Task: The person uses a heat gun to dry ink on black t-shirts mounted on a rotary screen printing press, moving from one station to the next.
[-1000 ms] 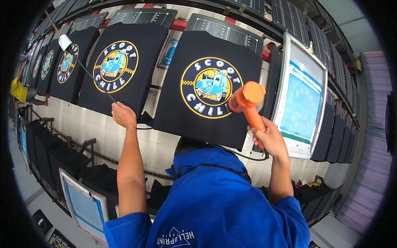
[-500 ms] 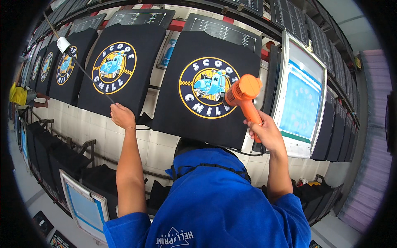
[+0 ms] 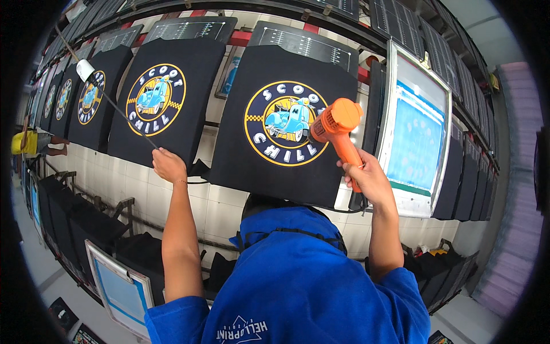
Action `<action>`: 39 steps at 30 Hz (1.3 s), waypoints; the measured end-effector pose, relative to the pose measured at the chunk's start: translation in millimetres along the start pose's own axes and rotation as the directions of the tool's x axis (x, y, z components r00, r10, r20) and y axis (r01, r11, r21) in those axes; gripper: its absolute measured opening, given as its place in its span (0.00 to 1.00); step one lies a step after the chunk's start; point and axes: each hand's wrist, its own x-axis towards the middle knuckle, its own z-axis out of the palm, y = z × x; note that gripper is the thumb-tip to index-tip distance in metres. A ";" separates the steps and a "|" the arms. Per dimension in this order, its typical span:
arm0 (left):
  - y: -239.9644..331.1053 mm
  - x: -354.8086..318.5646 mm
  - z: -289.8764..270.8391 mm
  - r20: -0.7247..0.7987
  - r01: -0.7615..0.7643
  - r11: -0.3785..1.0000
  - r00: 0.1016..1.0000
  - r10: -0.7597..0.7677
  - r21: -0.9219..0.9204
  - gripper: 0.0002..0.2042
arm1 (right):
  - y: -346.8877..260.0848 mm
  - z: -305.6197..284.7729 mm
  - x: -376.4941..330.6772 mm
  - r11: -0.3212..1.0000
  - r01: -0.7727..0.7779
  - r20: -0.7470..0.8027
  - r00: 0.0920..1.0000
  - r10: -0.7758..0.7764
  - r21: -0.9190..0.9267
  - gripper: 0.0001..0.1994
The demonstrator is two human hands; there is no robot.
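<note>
Orange heat gun (image 3: 338, 129): right hand (image 3: 369, 178) fingers are clamped around its handle, nozzle close to the round print on the near black shirt (image 3: 283, 123). Left hand (image 3: 168, 165) rests closed at the lower edge of the next black shirt (image 3: 166, 97); its grip cannot be told. A framed screen (image 3: 415, 129) stands just right of the gun, limiting room there.

1. One head-worn fisheye view looked down and forward from above the person's blue shirt (image 3: 298, 275).
2. It sat near the printed black shirt (image 3: 281, 120); far edges curved.
</note>
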 end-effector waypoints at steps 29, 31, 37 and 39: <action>-17.0 2.8 4.0 0.067 -0.066 0.997 0.995 0.069 -0.046 0.15 | 6.0 13.3 -11.4 0.986 -0.040 -0.023 0.999 0.045 0.162 0.22; -19.3 5.7 3.1 0.120 -0.084 0.994 0.988 0.093 -0.076 0.15 | 4.6 24.3 -12.3 0.983 -0.039 -0.062 0.997 0.051 0.180 0.22; -32.4 15.5 -2.3 0.178 -0.276 0.956 0.940 0.290 -0.098 0.14 | -3.4 58.8 -12.2 0.977 -0.112 0.031 0.994 0.108 0.183 0.22; -30.8 18.2 -2.8 0.202 -0.275 0.955 0.934 0.293 -0.115 0.14 | -9.8 73.6 -9.4 0.977 -0.100 0.042 0.995 0.093 0.191 0.21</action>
